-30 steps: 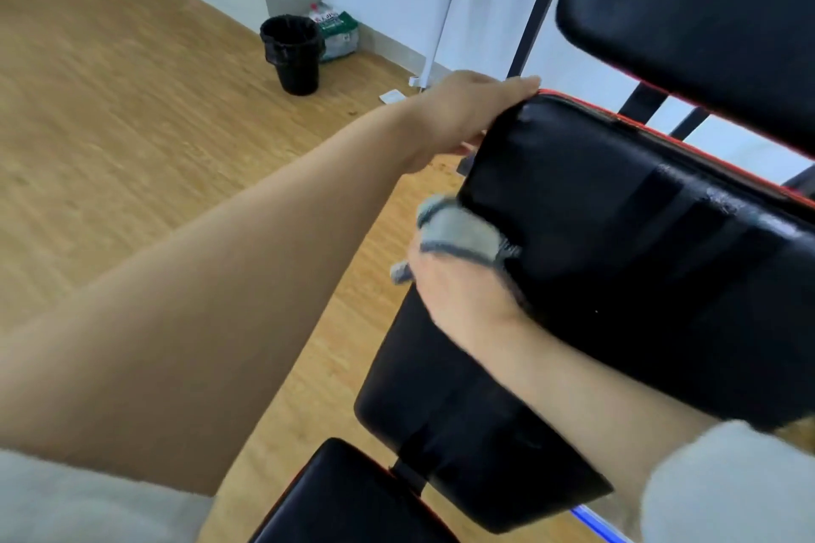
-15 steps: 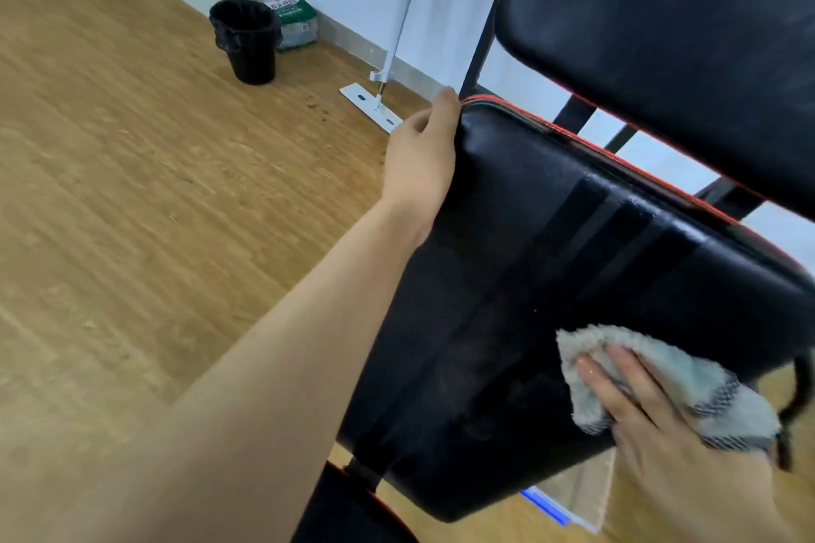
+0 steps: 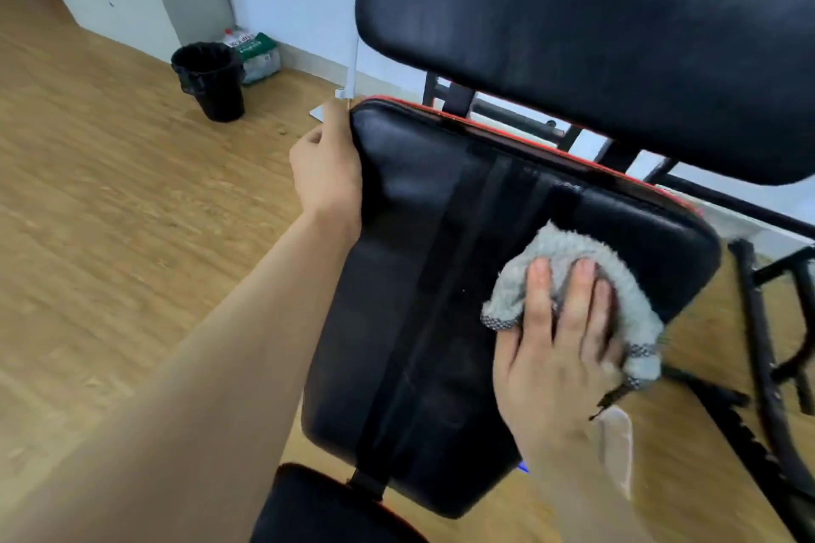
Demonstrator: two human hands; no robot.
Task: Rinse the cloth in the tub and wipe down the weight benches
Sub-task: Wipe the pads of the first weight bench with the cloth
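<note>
A black padded bench back [image 3: 423,278] with red edging fills the middle of the view. My left hand [image 3: 326,172] grips its upper left corner, fingers wrapped around the edge. My right hand [image 3: 560,348] presses a grey fluffy cloth [image 3: 573,273] flat against the pad's right side, near its right edge. Above hangs a second black bench pad [image 3: 595,31]. A smaller black seat pad [image 3: 317,511] shows at the bottom. No tub is in view.
Black metal frame bars [image 3: 767,366] stand to the right of the pad. On the wooden floor [image 3: 110,212] at the back left are a black bin [image 3: 211,79], a green-labelled pack of bottles [image 3: 258,53] and a white mop pole [image 3: 353,53] against the wall.
My right hand has swept the cloth from the pad's left edge across to its right side, then slightly upward. My left hand slid from the top edge to the upper left corner.
</note>
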